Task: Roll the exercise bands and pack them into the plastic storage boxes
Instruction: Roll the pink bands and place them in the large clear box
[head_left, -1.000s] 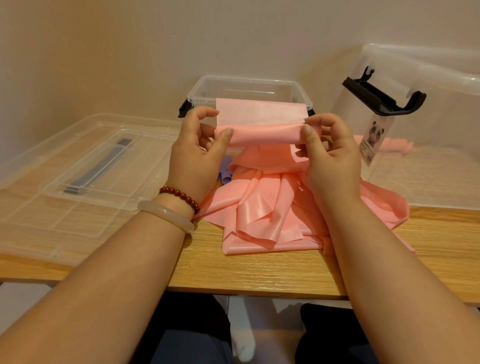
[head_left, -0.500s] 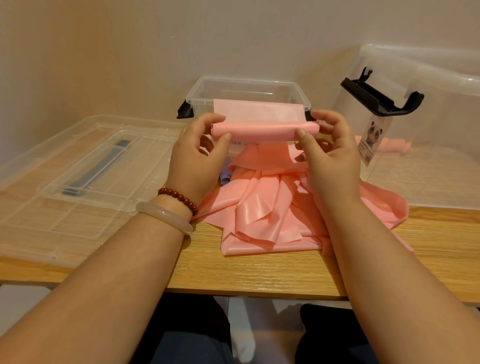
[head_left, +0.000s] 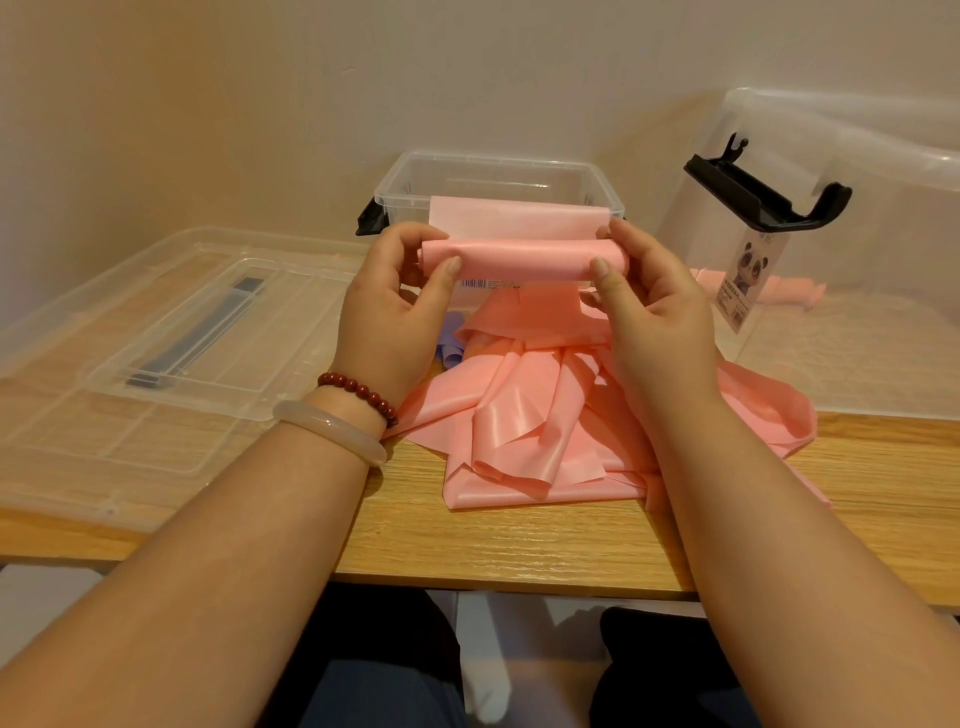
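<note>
Pink band roll (head_left: 519, 258) is held in the air over the wooden table (head_left: 519, 545), just in front of the small clear box (head_left: 498, 179). One end is pinched by left hand (head_left: 395, 312), the other by right hand (head_left: 654, 312). Loose band tail (head_left: 524, 415) is piled on the table below.

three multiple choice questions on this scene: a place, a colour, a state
1. Where is the small clear box? A) behind the roll B) on the floor C) on the lid
2. The rolled band's colour? A) green B) pink C) black
3. The left hand and right hand? A) flat on the table B) lifting a lid C) gripping the roll's ends
1 A, it stands beyond the roll; 2 B, the roll is pink; 3 C, thumbs and fingers pinch its ends.
</note>
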